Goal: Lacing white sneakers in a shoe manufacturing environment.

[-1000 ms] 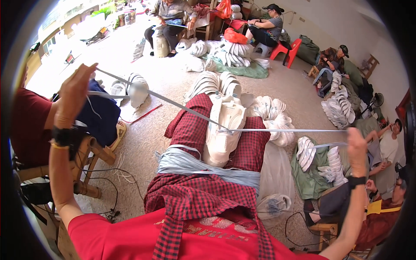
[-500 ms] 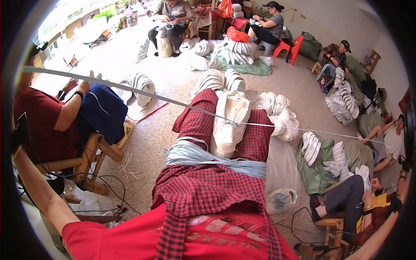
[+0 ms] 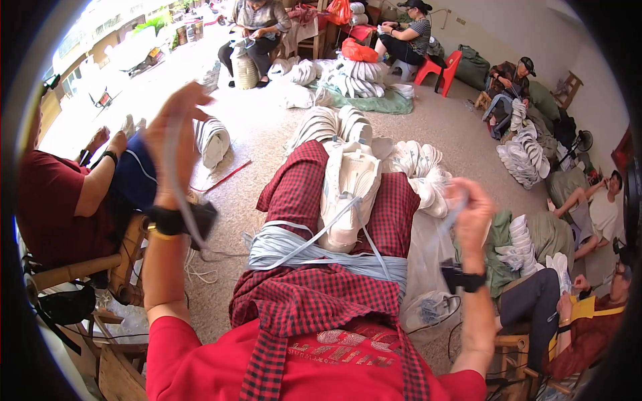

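A white shoe (image 3: 349,190) lies upright between my knees on my red checked trousers (image 3: 294,194). A long pale blue lace (image 3: 321,234) runs from the shoe to both hands, and a bundle of such laces (image 3: 301,252) lies across my lap. My left hand (image 3: 170,137) is raised at the left and grips one end of the lace, which hangs down past my wrist. My right hand (image 3: 471,214) is held at the right, fingers closed on the other end.
A person in a dark red shirt (image 3: 53,200) sits on a wooden chair close at my left. Piles of white shoes (image 3: 421,174) lie ahead and at the right. Several people sit working around the room. A plastic bag (image 3: 428,307) lies by my right side.
Both hands were stretched far apart with the lace taut; now they have come back inward and upward, and the lace hangs slack in loops over the shoe.
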`<act>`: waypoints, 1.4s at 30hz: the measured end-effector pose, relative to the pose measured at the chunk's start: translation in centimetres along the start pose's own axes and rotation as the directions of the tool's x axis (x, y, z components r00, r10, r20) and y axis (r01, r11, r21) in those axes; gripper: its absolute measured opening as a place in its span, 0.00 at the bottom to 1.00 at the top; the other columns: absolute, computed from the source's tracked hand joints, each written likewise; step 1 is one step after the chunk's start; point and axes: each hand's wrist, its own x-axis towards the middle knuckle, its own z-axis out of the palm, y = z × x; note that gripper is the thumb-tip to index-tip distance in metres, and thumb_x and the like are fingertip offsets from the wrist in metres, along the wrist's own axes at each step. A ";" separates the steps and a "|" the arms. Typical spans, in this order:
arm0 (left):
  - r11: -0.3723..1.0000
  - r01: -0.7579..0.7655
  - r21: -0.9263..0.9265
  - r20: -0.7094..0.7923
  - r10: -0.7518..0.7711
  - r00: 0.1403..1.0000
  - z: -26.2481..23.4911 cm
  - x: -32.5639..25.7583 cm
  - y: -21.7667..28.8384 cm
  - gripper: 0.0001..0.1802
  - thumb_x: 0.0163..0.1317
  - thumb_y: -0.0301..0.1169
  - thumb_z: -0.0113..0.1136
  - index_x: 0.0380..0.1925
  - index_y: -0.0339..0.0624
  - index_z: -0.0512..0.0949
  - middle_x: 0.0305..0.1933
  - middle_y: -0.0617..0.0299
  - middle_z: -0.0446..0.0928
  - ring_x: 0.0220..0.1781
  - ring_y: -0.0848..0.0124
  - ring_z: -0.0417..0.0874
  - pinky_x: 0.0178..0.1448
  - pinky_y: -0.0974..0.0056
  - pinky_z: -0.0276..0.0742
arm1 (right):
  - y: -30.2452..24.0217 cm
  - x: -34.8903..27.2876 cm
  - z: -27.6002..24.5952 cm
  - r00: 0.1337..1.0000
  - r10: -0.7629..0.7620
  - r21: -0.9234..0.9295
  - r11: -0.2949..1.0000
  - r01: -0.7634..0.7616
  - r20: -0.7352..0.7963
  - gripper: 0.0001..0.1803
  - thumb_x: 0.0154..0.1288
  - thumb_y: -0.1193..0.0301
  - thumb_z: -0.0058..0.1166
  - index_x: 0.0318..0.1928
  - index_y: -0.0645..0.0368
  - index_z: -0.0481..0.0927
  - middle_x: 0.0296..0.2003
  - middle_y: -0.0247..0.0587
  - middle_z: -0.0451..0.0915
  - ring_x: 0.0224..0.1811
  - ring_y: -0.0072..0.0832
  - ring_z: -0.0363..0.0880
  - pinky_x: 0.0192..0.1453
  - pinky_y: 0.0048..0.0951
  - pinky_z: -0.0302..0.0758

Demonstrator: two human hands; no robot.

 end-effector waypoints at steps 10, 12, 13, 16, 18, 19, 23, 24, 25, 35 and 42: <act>0.771 0.636 -0.018 0.443 -0.564 0.697 12.8 -12.3 -5.6 0.07 0.67 0.25 0.61 0.42 0.32 0.82 0.35 0.58 0.86 0.35 0.78 0.84 0.39 0.71 0.82 | 4.8 -0.8 9.9 0.943 0.132 -0.097 0.989 -0.107 0.307 0.06 0.64 0.75 0.63 0.32 0.63 0.79 0.24 0.33 0.82 0.25 0.17 0.79 0.29 0.22 0.76; 0.769 0.639 -0.006 0.445 -0.571 0.690 13.0 -12.8 -5.8 0.08 0.67 0.25 0.61 0.42 0.31 0.82 0.34 0.58 0.86 0.35 0.77 0.85 0.39 0.71 0.82 | 4.6 -0.7 9.8 0.948 0.127 -0.138 0.986 -0.089 0.292 0.06 0.62 0.76 0.63 0.32 0.62 0.79 0.24 0.34 0.82 0.25 0.17 0.80 0.29 0.23 0.75; 0.747 0.664 -0.023 0.430 -0.592 0.682 13.1 -13.0 -5.8 0.08 0.67 0.25 0.61 0.42 0.31 0.82 0.34 0.57 0.86 0.34 0.78 0.84 0.39 0.71 0.82 | 4.4 -0.7 9.8 0.956 0.117 -0.173 0.982 -0.071 0.270 0.06 0.61 0.76 0.64 0.31 0.62 0.79 0.24 0.34 0.82 0.25 0.17 0.80 0.29 0.23 0.75; 0.715 0.699 -0.034 0.401 -0.630 0.665 13.0 -13.2 -5.4 0.09 0.66 0.25 0.61 0.42 0.30 0.82 0.34 0.57 0.85 0.33 0.78 0.84 0.38 0.72 0.81 | 4.3 -0.9 10.1 0.963 0.111 -0.189 0.980 -0.065 0.244 0.06 0.60 0.77 0.64 0.31 0.61 0.78 0.24 0.34 0.82 0.25 0.17 0.80 0.30 0.23 0.75; 0.704 0.709 -0.028 0.389 -0.646 0.657 12.9 -13.3 -5.1 0.09 0.66 0.25 0.62 0.41 0.30 0.82 0.34 0.57 0.85 0.33 0.78 0.83 0.37 0.72 0.80 | 4.4 -0.9 10.1 0.958 0.127 -0.183 0.980 -0.081 0.256 0.06 0.60 0.77 0.64 0.31 0.61 0.78 0.24 0.34 0.82 0.25 0.17 0.80 0.30 0.23 0.75; 0.712 0.702 0.008 0.399 -0.646 0.651 12.7 -13.4 -5.2 0.09 0.65 0.25 0.62 0.41 0.30 0.82 0.33 0.57 0.85 0.32 0.78 0.83 0.37 0.72 0.80 | 4.3 -0.8 10.2 0.952 0.143 -0.177 0.979 -0.097 0.269 0.06 0.59 0.78 0.64 0.31 0.61 0.78 0.24 0.34 0.82 0.25 0.18 0.81 0.30 0.23 0.75; 0.714 0.700 0.019 0.403 -0.646 0.648 12.5 -13.8 -5.3 0.09 0.64 0.25 0.62 0.40 0.29 0.82 0.32 0.58 0.85 0.32 0.78 0.83 0.36 0.72 0.80 | 3.3 -1.1 10.4 0.941 0.142 -0.220 0.973 -0.075 0.307 0.06 0.57 0.79 0.63 0.30 0.61 0.78 0.24 0.34 0.81 0.25 0.19 0.81 0.30 0.23 0.75; 0.713 0.701 0.018 0.401 -0.647 0.648 12.5 -13.8 -5.4 0.09 0.64 0.25 0.62 0.40 0.29 0.82 0.32 0.58 0.85 0.32 0.78 0.83 0.36 0.72 0.80 | 3.3 -0.9 10.6 0.948 0.101 -0.226 0.974 -0.032 0.301 0.06 0.57 0.80 0.63 0.30 0.61 0.77 0.25 0.34 0.81 0.26 0.19 0.81 0.30 0.23 0.75; 0.718 0.696 0.002 0.402 -0.638 0.657 12.6 -13.8 -5.5 0.08 0.64 0.25 0.62 0.40 0.30 0.82 0.32 0.58 0.85 0.31 0.78 0.83 0.36 0.72 0.79 | 3.3 -0.9 10.7 0.954 0.061 -0.233 0.972 0.009 0.292 0.07 0.56 0.81 0.62 0.30 0.61 0.77 0.25 0.35 0.80 0.26 0.20 0.81 0.30 0.24 0.75; 0.786 0.615 0.060 0.338 -0.596 0.728 12.8 -14.7 -5.8 0.07 0.60 0.24 0.63 0.36 0.32 0.84 0.28 0.57 0.85 0.30 0.77 0.84 0.36 0.70 0.80 | 3.4 -0.1 12.4 0.918 0.104 -0.251 0.968 -0.005 0.382 0.06 0.52 0.82 0.61 0.31 0.64 0.77 0.26 0.38 0.80 0.26 0.24 0.81 0.32 0.27 0.77; 0.850 0.515 0.110 0.340 -0.519 0.784 13.3 -14.8 -5.4 0.05 0.59 0.24 0.64 0.34 0.33 0.82 0.27 0.60 0.84 0.30 0.79 0.82 0.35 0.71 0.78 | 3.0 -0.1 11.8 0.901 0.152 -0.312 0.950 -0.019 0.406 0.08 0.51 0.82 0.61 0.34 0.64 0.81 0.27 0.38 0.82 0.27 0.22 0.81 0.32 0.25 0.77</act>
